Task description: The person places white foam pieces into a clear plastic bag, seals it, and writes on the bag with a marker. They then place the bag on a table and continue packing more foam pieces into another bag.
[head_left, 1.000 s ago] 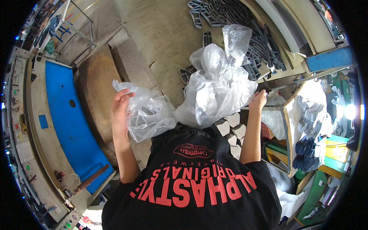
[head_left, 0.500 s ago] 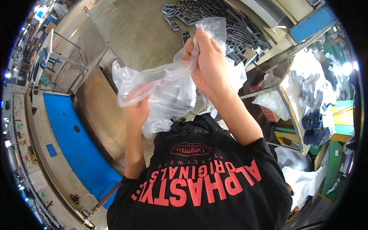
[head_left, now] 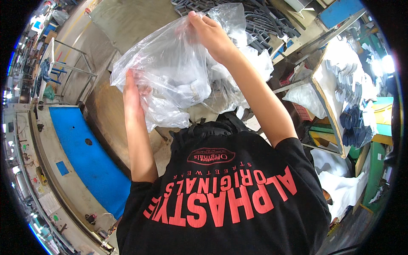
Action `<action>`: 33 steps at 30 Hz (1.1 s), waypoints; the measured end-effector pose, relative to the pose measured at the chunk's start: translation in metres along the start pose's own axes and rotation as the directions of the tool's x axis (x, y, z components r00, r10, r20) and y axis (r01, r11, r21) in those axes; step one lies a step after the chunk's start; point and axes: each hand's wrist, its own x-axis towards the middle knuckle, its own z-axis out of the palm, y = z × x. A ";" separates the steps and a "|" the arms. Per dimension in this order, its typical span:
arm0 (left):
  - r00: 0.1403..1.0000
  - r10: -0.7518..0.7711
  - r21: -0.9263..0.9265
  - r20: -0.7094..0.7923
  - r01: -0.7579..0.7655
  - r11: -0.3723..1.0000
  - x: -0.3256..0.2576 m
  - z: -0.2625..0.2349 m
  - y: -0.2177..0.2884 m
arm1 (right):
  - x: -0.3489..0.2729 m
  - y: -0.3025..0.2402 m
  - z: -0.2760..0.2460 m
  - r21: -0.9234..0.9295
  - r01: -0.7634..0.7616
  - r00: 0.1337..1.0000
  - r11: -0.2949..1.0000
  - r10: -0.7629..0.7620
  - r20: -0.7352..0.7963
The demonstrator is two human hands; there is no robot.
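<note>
A large clear plastic bag is stretched wide between my two hands in front of my body. At its left edge my left hand is closed on the film, thumb on the near side, the other fingers blurred behind the plastic. Higher and farther off, my right hand grips the bag's upper edge; its fingertips are partly hidden by the film. Pale, whitish folds show through the lower part of the bag, and I cannot tell whether they are contents or crumpled plastic. More clear plastic stands up beyond my right hand.
Dark curved parts are piled at the far side. To the right stands a rack with stacked grey and dark blue pieces. A blue-topped bench curves along the left, with a metal-framed cart beyond it.
The bunched bag has been spread out into a broad sheet. My right hand has moved left and farther away; my left hand has moved left and up.
</note>
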 end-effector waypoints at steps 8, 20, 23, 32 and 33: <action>0.996 0.012 -0.148 0.088 0.001 0.989 0.015 -0.009 -0.008 | -0.032 0.019 -0.013 -0.456 0.316 0.947 0.832 -0.306 0.096; 0.991 0.130 0.067 0.035 -0.132 0.989 0.010 0.000 0.021 | -0.015 0.047 -0.005 -0.706 0.179 0.956 0.685 -0.291 -0.039; 0.986 0.167 0.128 0.018 -0.168 0.977 0.010 -0.001 0.028 | -0.018 0.031 0.003 -0.639 0.196 0.958 0.744 -0.284 -0.038; 0.983 0.151 0.145 -0.104 -0.136 0.980 0.021 -0.012 0.024 | -0.034 0.012 0.009 -0.579 0.309 0.947 0.755 -0.302 0.111; 0.984 0.147 0.148 -0.105 -0.131 0.980 0.021 -0.012 0.024 | -0.034 0.014 0.009 -0.559 0.338 0.936 0.757 -0.332 0.117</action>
